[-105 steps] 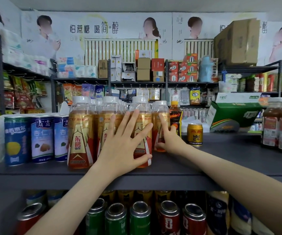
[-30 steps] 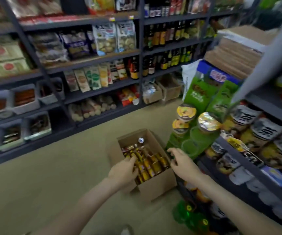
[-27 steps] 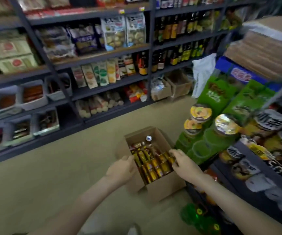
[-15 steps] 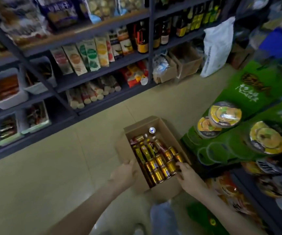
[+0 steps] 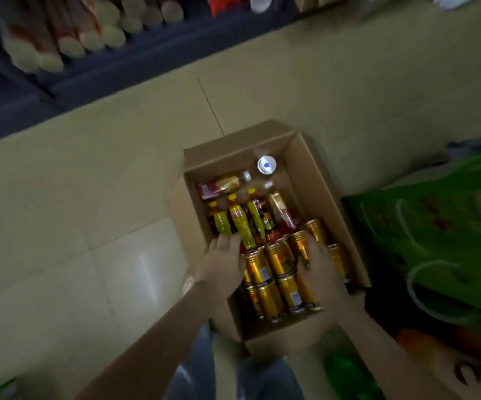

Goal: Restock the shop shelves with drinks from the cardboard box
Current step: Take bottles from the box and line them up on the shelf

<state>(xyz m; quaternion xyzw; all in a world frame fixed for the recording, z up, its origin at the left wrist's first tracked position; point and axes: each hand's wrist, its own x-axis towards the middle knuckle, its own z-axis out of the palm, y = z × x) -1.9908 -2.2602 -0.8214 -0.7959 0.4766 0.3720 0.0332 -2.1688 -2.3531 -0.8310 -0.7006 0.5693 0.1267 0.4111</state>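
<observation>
You are reaching into the box, lower centre of frame, nearly full of cans and bottles; left hand and right hand are lying on the cans, grip too blurred to tell, so nearly all the restocking is remaining.

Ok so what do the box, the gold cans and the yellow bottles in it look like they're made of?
The box looks like plain brown cardboard, matte, with folded flaps. The gold cans are probably metal: glossy, with bright highlights. The yellow bottles seem to be clear plastic with shiny labels and yellow caps, though blur leaves that open.
</observation>
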